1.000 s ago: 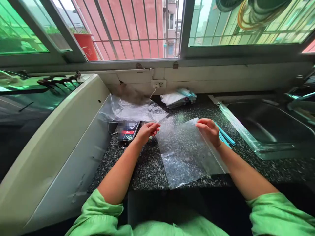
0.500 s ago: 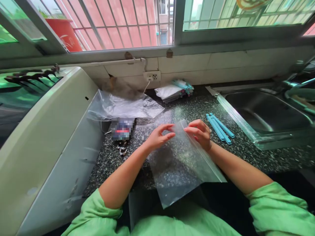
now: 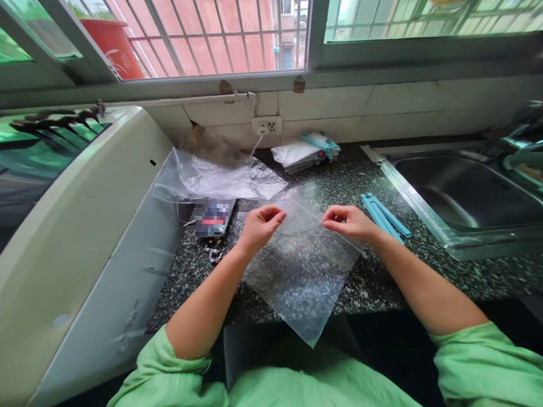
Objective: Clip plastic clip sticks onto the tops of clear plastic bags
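A clear plastic bag with a seam-like strip along its upper right edge is spread at a slant over the counter, its lowest corner hanging past the front edge. My left hand pinches it near the upper left side, thumb against curled fingers. On the strip edge, my right hand has the plastic between thumb and fingertips. Several flat blue strips lie just beyond my right hand. Left of my left hand are a phone, its screen blurred out, and a beaded bracelet.
Behind lies a pile of clear plastic bags, beside a stack of folded bags with blue strips. A cable runs from the wall socket. A steel sink bounds the right, a pale appliance the left.
My hands have moved apart, the left one a little leftward. The bag has swung round, so its strip edge now slants higher and its bottom corner points down near the middle.
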Motion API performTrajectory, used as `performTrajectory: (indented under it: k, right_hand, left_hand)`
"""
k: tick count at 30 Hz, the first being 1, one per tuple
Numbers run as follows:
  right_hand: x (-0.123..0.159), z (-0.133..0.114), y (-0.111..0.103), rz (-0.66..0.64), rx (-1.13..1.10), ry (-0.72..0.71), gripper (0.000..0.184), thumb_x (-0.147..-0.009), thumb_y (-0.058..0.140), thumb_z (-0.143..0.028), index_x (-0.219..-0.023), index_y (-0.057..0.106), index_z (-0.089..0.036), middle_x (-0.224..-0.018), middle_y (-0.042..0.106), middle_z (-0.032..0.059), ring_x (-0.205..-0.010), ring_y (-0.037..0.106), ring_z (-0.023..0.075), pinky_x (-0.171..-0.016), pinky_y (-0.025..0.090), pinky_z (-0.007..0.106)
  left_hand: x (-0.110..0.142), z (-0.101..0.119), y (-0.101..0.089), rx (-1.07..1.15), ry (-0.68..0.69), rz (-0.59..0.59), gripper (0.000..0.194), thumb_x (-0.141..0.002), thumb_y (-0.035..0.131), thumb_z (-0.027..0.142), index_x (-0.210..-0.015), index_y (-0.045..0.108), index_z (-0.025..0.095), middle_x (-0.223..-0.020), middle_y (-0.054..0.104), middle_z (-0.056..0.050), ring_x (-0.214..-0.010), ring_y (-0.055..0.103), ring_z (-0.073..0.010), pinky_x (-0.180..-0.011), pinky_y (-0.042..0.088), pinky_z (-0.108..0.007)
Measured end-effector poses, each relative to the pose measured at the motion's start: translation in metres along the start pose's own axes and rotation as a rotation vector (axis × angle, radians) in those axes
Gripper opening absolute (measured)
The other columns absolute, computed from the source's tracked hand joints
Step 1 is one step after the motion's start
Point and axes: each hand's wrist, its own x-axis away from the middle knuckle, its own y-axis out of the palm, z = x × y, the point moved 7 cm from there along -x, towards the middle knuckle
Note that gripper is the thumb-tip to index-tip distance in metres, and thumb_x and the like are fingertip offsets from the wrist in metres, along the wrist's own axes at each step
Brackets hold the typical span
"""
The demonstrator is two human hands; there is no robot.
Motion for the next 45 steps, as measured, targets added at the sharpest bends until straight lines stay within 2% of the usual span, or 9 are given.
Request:
performTrajectory:
  k: [3, 6, 11, 16, 22, 26, 32, 39, 45]
  right_hand:
    - [0.000, 0.002, -0.002, 0.048, 0.045, -0.006, 0.024, -0.073, 0.056, -0.036, -0.062, 0.057, -0.016, -0.059, 0.054, 0.0003, -0.057, 0.047, 0.0109, -0.055, 0.037, 0.025]
    - [0.000, 0.002, -0.004, 0.056, 0.115, -0.046, 0.021, -0.074, 0.054, -0.032, -0.061, 0.057, -0.016, -0.059, 0.054, 0.0006, -0.057, 0.047, 0.0107, -0.054, 0.036, 0.025]
    - [0.002, -0.006, 0.011, -0.102, 0.145, -0.127, 0.021, -0.076, 0.053, -0.031, -0.062, 0.056, -0.016, -0.060, 0.054, 0.0006, -0.057, 0.047, 0.0098, -0.053, 0.036, 0.023]
    - [0.004, -0.007, 0.014, -0.157, 0.133, -0.108, 0.022, -0.075, 0.056, -0.034, -0.065, 0.058, -0.015, -0.060, 0.056, 0.0011, -0.056, 0.048, 0.0102, -0.053, 0.038, 0.023]
    - [0.006, 0.006, -0.016, -0.162, 0.108, -0.015, 0.025, -0.074, 0.058, -0.040, -0.064, 0.059, -0.017, -0.055, 0.056, -0.0006, -0.052, 0.047, 0.0095, -0.049, 0.036, 0.023]
    - [0.005, 0.011, -0.028, -0.121, 0.123, -0.038, 0.025, -0.073, 0.058, -0.038, -0.059, 0.058, -0.017, -0.053, 0.055, -0.0012, -0.052, 0.045, 0.0086, -0.049, 0.035, 0.023]
    - [0.004, 0.011, -0.028, -0.046, 0.263, -0.074, 0.017, -0.070, 0.062, -0.034, -0.067, 0.063, -0.017, -0.065, 0.063, 0.0023, -0.062, 0.054, 0.0127, -0.056, 0.041, 0.026]
    - [0.002, -0.023, 0.013, 0.044, 0.272, -0.252, 0.011, -0.077, 0.058, -0.025, -0.071, 0.064, -0.018, -0.070, 0.066, 0.0036, -0.070, 0.055, 0.0147, -0.066, 0.042, 0.029]
    - [0.003, -0.025, 0.020, 0.070, 0.214, -0.282, 0.014, -0.077, 0.058, -0.023, -0.065, 0.062, -0.017, -0.066, 0.065, 0.0031, -0.068, 0.054, 0.0142, -0.067, 0.042, 0.028]
  left_hand:
    - [0.000, 0.000, 0.001, 0.000, 0.006, -0.008, 0.023, -0.064, 0.065, 0.036, -0.061, 0.059, 0.014, -0.053, 0.051, 0.002, -0.051, 0.041, -0.0078, -0.050, 0.032, -0.022]
    - [0.002, 0.000, 0.008, -0.042, -0.002, -0.120, 0.024, -0.066, 0.063, 0.037, -0.062, 0.059, 0.014, -0.054, 0.050, 0.003, -0.051, 0.041, -0.0077, -0.050, 0.032, -0.022]
    - [0.006, -0.004, 0.022, -0.075, -0.070, -0.291, 0.030, -0.067, 0.063, 0.043, -0.066, 0.059, 0.014, -0.054, 0.050, 0.004, -0.050, 0.040, -0.0069, -0.049, 0.030, -0.021]
    - [0.002, -0.004, 0.013, 0.016, -0.083, -0.193, 0.035, -0.062, 0.066, 0.048, -0.058, 0.056, 0.015, -0.050, 0.047, 0.004, -0.048, 0.037, -0.0062, -0.047, 0.028, -0.021]
    - [-0.010, -0.001, -0.025, 0.076, -0.060, 0.029, 0.034, -0.059, 0.069, 0.048, -0.055, 0.056, 0.016, -0.047, 0.043, 0.004, -0.045, 0.034, -0.0062, -0.044, 0.025, -0.022]
    - [-0.013, -0.003, -0.033, 0.090, -0.066, 0.031, 0.033, -0.059, 0.071, 0.044, -0.053, 0.055, 0.016, -0.046, 0.043, 0.005, -0.044, 0.034, -0.0056, -0.043, 0.025, -0.021]
    - [-0.011, -0.007, -0.016, 0.050, -0.088, -0.079, 0.028, -0.056, 0.073, 0.039, -0.057, 0.059, 0.015, -0.052, 0.051, 0.004, -0.048, 0.039, -0.0058, -0.046, 0.030, -0.020]
    - [0.003, -0.005, 0.021, 0.068, -0.067, -0.189, 0.025, -0.061, 0.070, 0.036, -0.060, 0.058, 0.015, -0.055, 0.055, 0.002, -0.052, 0.045, -0.0079, -0.053, 0.035, -0.022]
    - [0.005, 0.000, 0.022, 0.012, 0.048, -0.160, 0.021, -0.064, 0.068, 0.033, -0.059, 0.059, 0.015, -0.057, 0.056, 0.001, -0.055, 0.047, -0.0094, -0.054, 0.037, -0.023]
